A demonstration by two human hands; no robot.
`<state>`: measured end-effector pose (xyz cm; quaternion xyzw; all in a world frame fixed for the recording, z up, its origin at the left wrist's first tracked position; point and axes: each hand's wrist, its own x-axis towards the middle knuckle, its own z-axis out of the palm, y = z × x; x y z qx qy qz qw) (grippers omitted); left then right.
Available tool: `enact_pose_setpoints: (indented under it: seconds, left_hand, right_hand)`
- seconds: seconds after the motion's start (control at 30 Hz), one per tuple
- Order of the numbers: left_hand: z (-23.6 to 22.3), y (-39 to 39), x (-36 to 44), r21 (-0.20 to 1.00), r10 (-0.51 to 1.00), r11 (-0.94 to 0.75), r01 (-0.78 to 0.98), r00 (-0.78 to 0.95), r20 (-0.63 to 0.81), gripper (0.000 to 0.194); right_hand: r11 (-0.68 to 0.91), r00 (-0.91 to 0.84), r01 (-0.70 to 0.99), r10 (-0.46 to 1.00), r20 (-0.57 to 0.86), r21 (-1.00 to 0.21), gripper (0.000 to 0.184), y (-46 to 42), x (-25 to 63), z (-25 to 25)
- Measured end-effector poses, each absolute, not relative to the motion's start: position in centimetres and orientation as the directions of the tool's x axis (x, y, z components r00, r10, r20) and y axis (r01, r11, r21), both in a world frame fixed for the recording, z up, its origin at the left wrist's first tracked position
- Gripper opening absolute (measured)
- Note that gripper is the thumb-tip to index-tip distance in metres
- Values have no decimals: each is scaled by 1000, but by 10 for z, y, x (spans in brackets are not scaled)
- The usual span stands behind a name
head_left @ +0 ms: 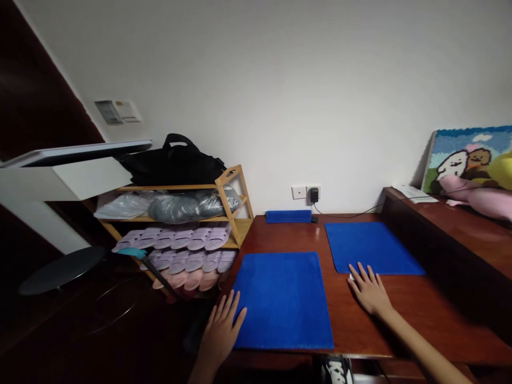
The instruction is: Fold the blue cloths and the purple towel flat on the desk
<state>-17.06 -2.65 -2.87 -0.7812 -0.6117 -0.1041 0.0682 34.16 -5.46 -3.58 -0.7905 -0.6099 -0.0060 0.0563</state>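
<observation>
Two blue cloths lie flat and spread out on the reddish-brown wooden table. My left hand rests at the left edge of the nearer cloth, its fingers stretched out. On the table by the near edge of the farther cloth, my right hand lies with fingers spread, their tips on or beside the cloth's border. A small white tag shows next to that hand's fingers. A third blue cloth, folded into a narrow strip, sits at the back against the wall.
A black plug adapter is in the wall socket, its cable running right. At left stands a wooden rack with lilac slippers and a black bag. A raised ledge on the right holds a pink plush toy and a picture.
</observation>
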Motion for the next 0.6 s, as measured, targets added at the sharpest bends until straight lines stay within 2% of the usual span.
enact_pose_setpoints:
  seconds: [0.13, 0.23, 0.3, 0.4, 0.5, 0.6]
  left_hand:
    - [4, -20, -166, 146, 984, -176, 974, 169, 61, 62]
    - [41, -17, -167, 179, 976, -193, 965, 207, -63, 62]
    - [62, -23, -171, 160, 967, -243, 957, 252, -39, 56]
    - [71, -47, -181, 151, 928, -373, 915, 363, 87, 45]
    - [56, -80, -198, 208, 883, -468, 859, 445, 150, 43]
    - [33, -103, -214, 228, 862, -506, 832, 480, 164, 55]
  right_hand:
    - [-200, 205, 978, 973, 108, -55, 68, -117, 320, -47]
    - [-150, 157, 986, 982, 106, -71, 68, -154, 313, -48]
    - [-123, 134, 988, 984, 113, -97, 67, -171, 309, -39]
    - [-65, 95, 985, 977, 190, -159, 64, -185, 294, -13]
    - [217, -153, 951, 949, 276, -220, 55, -188, 263, 14]
    - [463, -389, 865, 862, 325, -194, 54, -187, 229, 22]
